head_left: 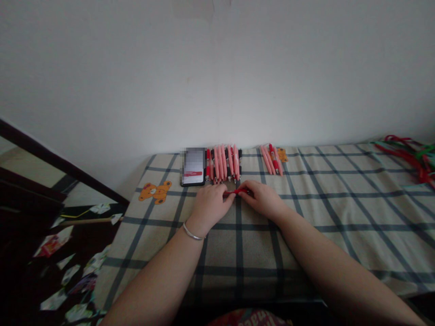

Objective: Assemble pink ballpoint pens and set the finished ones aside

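Both hands meet over the checked cloth, with a red pen (239, 192) lying crosswise between them. My left hand (212, 201) pinches its left end, and a silver bangle circles that wrist. The right end is gripped by the fingers of my right hand (261, 197). Parts of the pen are hidden under the fingers. Just beyond the hands, a row of pink, red and black pens (222, 163) lies side by side. Farther right rests a smaller group of pink and red pens (272, 159).
A phone (193, 167) lies left of the pen row, its screen partly blurred. The checked tablecloth (261, 258) covers the table, which meets a white wall (217, 81). Red and green ribbons (411, 156) are heaped at far right. Scraps (54, 240) litter the dark area at left.
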`<state>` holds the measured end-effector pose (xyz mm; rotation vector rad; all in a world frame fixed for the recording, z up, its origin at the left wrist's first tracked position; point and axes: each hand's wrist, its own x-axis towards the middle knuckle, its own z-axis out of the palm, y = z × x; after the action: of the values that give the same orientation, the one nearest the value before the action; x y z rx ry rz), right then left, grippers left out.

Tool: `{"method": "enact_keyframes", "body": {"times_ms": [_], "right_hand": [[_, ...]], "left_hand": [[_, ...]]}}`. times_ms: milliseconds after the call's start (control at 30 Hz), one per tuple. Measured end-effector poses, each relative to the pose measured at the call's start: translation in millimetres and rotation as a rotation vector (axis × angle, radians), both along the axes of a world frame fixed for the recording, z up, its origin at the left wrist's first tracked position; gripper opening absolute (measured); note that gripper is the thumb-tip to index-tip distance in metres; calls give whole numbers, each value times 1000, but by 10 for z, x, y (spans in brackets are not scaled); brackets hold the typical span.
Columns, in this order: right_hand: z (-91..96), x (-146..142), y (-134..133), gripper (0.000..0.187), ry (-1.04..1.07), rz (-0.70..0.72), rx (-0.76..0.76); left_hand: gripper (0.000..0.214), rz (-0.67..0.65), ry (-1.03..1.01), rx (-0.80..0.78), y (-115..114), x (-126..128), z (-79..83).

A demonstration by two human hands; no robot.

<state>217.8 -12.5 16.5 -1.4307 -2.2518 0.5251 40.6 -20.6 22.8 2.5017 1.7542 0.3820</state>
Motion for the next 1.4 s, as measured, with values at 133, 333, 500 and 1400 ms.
{"method": "enact_keyframes", "body": {"times_ms": [133,333,500,1400], "right_hand": [[-13,5,1,13,49,13,7],[14,2,-11,15,58,5,10],[28,5,-6,21,14,7,-13],[20,10,-5,19,11,11,-13]], "left_hand": [[28,-6,-10,21,3,-1,-6],[28,12,-13,-2,-10,6,10],[28,-10,-26,20,-6,-5,-10],[30,-1,-14,4,-3,-2,-8]]}}
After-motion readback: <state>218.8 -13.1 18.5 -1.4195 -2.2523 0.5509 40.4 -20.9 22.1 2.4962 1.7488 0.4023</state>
